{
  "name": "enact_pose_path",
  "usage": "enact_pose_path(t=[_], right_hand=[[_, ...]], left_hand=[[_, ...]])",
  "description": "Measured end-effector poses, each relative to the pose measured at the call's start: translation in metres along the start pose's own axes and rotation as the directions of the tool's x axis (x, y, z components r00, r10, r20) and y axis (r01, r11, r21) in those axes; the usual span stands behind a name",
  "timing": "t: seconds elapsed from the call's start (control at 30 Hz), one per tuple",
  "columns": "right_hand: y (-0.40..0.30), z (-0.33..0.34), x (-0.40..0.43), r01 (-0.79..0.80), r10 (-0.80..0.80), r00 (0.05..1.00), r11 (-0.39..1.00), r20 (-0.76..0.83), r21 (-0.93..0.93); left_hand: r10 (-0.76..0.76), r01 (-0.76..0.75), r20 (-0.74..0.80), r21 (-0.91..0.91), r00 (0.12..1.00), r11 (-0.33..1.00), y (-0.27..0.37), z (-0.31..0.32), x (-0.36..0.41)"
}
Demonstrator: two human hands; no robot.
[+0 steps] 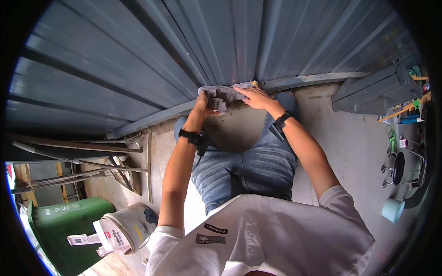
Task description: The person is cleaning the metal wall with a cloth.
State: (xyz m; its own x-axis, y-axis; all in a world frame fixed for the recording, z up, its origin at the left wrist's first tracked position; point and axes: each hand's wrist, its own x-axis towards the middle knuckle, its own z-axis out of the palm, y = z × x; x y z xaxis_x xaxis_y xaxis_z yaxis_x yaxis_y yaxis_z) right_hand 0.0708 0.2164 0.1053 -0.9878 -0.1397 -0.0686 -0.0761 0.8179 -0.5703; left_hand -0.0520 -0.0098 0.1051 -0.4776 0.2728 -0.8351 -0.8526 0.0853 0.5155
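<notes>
A crumpled grey cloth (221, 97) lies along the bottom rail (293, 81) of a corrugated blue-grey metal wall (224, 45). My left hand (206, 105) grips the cloth's left end, thumb on top and fingers underneath. On its right part, my right hand (255, 96) rests with fingers spread, and whether it pinches the fabric cannot be made out. A small yellow patch shows at the cloth's upper right end. My jeans-clad knees are on both sides of the bare concrete floor (238, 129) below the cloth.
To the left are metal poles (114, 168), a green wheeled bin (72, 224) and a white bucket (138, 220) holding cardboard boxes (112, 234). At right stand a dark grey plastic bin (373, 91), a black wheeled stool (398, 168) and a light-blue basket (393, 210).
</notes>
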Motion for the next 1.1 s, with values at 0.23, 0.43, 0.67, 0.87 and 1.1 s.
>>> enact_pose_path(t=[0.23,0.43,0.67,0.87,1.1], right_hand=[[-0.039,-0.059,-0.031,0.167,-0.084,0.856,0.979,-0.511,0.119],[-0.08,-0.133,-0.008,0.253,-0.242,0.358,0.955,-0.902,-0.155],[-0.094,-0.117,0.034,0.118,-0.269,0.144,0.96,-0.952,-0.253],[-0.047,-0.061,0.05,0.034,-0.176,0.239,0.984,-0.955,-0.172],[-0.011,-0.001,0.038,-0.037,-0.012,0.5,0.999,-0.866,-0.035]], left_hand=[[0.742,-0.742,0.04,0.083,0.67,0.665,0.007,0.059,-0.108],[0.991,-0.97,0.069,0.207,-0.113,-0.125,0.045,0.131,-0.185],[0.389,-0.273,0.143,0.499,-0.91,-0.822,0.121,0.174,-0.144],[0.436,-0.267,0.54,0.364,-0.72,-0.892,0.098,0.15,-0.103],[0.598,-0.493,0.783,0.457,-0.172,-0.74,0.055,0.13,-0.083]])
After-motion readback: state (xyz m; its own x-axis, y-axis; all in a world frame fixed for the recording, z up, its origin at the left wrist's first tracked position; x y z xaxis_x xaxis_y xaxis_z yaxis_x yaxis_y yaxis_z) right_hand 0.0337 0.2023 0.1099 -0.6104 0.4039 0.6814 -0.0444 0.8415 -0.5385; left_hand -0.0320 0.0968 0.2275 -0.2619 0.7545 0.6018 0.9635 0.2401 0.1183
